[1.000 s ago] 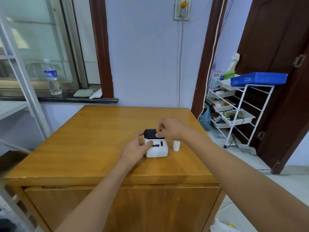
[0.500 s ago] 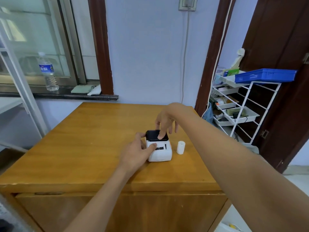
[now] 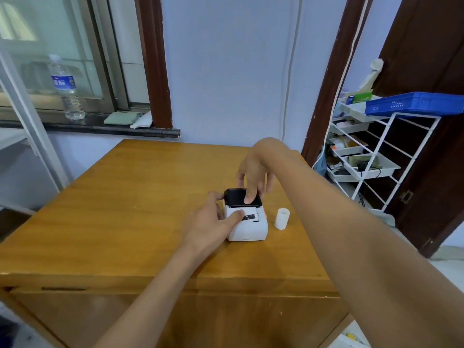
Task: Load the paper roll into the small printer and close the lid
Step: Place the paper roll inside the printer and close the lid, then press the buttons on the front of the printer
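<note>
Step in hand, as judged: opening the lid [image 3: 242, 197] of the small printer [image 3: 247, 223] on the desk [image 3: 140, 197]. Left hand [image 3: 213, 226] braced against printer body, holding nothing. Right hand [image 3: 253, 175] spread loose, one fingertip on lid. Paper roll [image 3: 282, 219] upright just right of printer, unloaded. Next: raise lid fully, pick up roll.

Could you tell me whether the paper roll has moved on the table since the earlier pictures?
No. The paper roll stands upright on the table, just right of the printer, as before; only the camera shifted.
</note>
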{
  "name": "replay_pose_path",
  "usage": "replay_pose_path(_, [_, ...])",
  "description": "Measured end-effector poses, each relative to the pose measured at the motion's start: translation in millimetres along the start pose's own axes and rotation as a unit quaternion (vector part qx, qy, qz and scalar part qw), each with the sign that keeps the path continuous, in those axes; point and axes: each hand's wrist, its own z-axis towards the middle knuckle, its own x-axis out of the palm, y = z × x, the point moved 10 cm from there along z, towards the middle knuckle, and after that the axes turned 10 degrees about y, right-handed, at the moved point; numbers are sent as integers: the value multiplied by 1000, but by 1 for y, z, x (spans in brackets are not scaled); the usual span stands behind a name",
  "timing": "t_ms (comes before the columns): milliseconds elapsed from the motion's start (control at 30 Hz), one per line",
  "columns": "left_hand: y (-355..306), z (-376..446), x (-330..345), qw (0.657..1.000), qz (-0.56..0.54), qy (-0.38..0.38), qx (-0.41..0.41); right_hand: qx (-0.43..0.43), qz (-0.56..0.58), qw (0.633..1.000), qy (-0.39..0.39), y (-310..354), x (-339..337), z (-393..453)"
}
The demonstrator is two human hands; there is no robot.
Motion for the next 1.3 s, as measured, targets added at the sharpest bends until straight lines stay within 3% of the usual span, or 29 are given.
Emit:
replay_pose_path(100, [1, 0, -1, 1000, -16, 1, -4, 7, 4, 1000, 8, 2, 0, -2])
replay_pose_path(333, [-10, -9, 0, 999, 14, 35, -7, 53, -153, 985, -57, 23, -9, -27])
replay_pose_path(500, [-12, -10, -1, 998, 22, 50, -9, 35, -117, 990, -71, 21, -5, -35])
replay_pose_path(667, [-14, -14, -3, 999, 15, 50, -13, -23, 65, 994, -81, -8, 8, -21])
replay_pose_path(867, [-18, -18, -5, 999, -1, 51, -15, -73, 215, 949, -218, -32, 30, -33])
replay_pose_path(1033, [-23, -25, -7, 999, 21, 36, -8, -136, 394, 810, -413, -51, 54, -67])
replay_pose_path(1100, [-24, -25, -7, 998, 44, 34, -7, -118, 402, 780, -464, -56, 78, -75])
replay_pose_path(1200, [-25, -25, -6, 996, 82, 24, 6, -116, 384, 779, -482, -49, 116, -70])
replay_pose_path(1300, [-26, -24, -6, 994, 106, 14, 12, -118, 335, 813, -461, -42, 133, -56])
